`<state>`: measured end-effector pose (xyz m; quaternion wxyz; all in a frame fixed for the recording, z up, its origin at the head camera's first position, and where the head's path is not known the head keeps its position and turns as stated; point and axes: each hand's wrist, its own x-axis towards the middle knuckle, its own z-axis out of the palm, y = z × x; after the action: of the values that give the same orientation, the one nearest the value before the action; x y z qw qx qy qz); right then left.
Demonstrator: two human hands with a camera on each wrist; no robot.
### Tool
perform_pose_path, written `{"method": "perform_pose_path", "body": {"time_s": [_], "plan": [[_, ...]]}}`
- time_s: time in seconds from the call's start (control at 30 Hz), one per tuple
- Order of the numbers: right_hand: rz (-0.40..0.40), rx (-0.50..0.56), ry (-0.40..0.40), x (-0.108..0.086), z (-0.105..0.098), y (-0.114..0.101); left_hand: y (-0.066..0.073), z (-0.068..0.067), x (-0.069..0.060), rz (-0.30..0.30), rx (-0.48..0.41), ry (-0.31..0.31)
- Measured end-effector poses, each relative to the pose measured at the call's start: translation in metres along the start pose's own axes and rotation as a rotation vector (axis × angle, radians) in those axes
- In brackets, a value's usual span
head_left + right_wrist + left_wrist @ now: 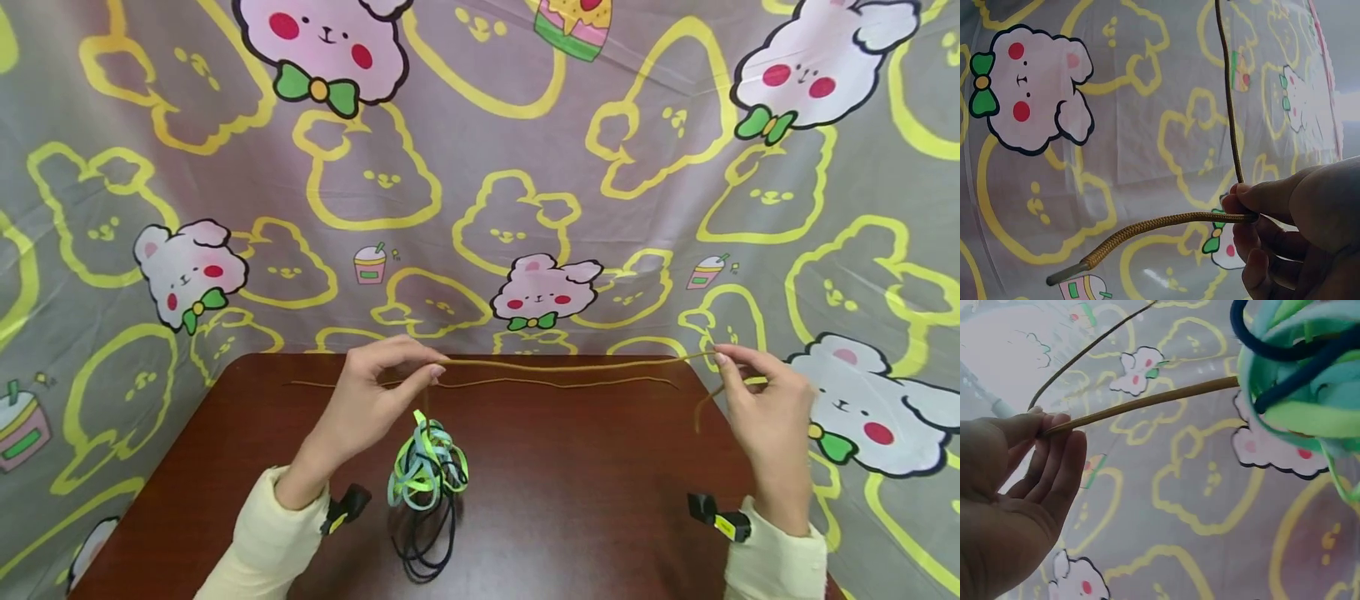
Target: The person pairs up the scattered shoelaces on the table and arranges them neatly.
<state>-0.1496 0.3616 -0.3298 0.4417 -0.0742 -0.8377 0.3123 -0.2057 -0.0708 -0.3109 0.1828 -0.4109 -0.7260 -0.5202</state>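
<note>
My left hand (pixel 375 392) pinches a golden-brown shoelace (pixel 555 367) between thumb and fingertips. From there the lace stretches across, sagging slightly, to my right hand (pixel 772 408), which pinches it near one end. In the right wrist view, the lace's short free end (pixel 1147 224) sticks out past the fingers and finishes in a hard tip. Below my left hand hangs a tangled bundle of laces (pixel 427 467), pale blue, neon yellow-green and dark navy. A stretch of brown lace (pixel 1154 400) runs from the left fingers into this bundle. Navy loops (pixel 427 550) dangle lowest.
A second thin brown lace (pixel 510 381) lies nearly straight across the far part of the dark red-brown table (pixel 585 500). Behind and around the table hangs a grey cloth (pixel 450 150) printed with cartoon animals. Each wrist wears a small black camera (pixel 348 507).
</note>
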Motion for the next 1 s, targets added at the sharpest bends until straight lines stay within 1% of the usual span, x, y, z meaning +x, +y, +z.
{"method": "perform_pose_path", "body": {"time_s": [0.13, 0.17, 0.23, 0.3, 0.37, 0.4, 0.5, 0.57, 0.6, 0.7, 0.8, 0.87, 1.0], "plan": [[-0.023, -0.004, -0.003, 0.003, 0.002, -0.002, 0.010, 0.001, 0.013, 0.117, -0.024, 0.078], [-0.027, -0.002, -0.001, 0.004, 0.002, -0.001, 0.012, 0.002, 0.016, 0.139, -0.031, 0.097], [-0.034, 0.000, 0.008, 0.007, 0.002, 0.000, 0.015, 0.002, 0.020, 0.161, -0.042, 0.127], [-0.044, -0.001, 0.019, 0.010, 0.002, 0.003, 0.016, 0.003, 0.020, 0.151, -0.048, 0.133], [-0.049, -0.004, 0.032, 0.014, 0.002, 0.005, 0.014, 0.003, 0.017, 0.107, -0.030, 0.120], [-0.049, -0.011, 0.038, 0.015, 0.001, 0.006, 0.013, 0.003, 0.015, 0.074, -0.012, 0.103], [-0.053, -0.004, 0.073, 0.019, -0.002, 0.010, 0.005, 0.003, 0.005, -0.031, 0.035, 0.015], [-0.054, 0.007, 0.094, 0.022, -0.004, 0.013, -0.001, 0.003, -0.001, -0.086, 0.051, -0.060], [-0.054, 0.011, 0.102, 0.023, -0.005, 0.014, -0.004, 0.003, -0.005, -0.106, 0.045, -0.104], [-0.049, 0.023, 0.128, 0.027, -0.008, 0.017, -0.015, 0.007, -0.015, -0.134, 0.009, -0.237], [-0.034, 0.012, 0.145, 0.029, -0.010, 0.020, -0.026, 0.015, -0.026, -0.144, -0.029, -0.363], [-0.032, 0.011, 0.158, 0.030, -0.010, 0.022, -0.034, 0.021, -0.034, -0.150, -0.053, -0.428], [-0.046, 0.025, 0.168, 0.032, -0.012, 0.025, -0.050, 0.035, -0.050, -0.211, -0.116, -0.540]]}}
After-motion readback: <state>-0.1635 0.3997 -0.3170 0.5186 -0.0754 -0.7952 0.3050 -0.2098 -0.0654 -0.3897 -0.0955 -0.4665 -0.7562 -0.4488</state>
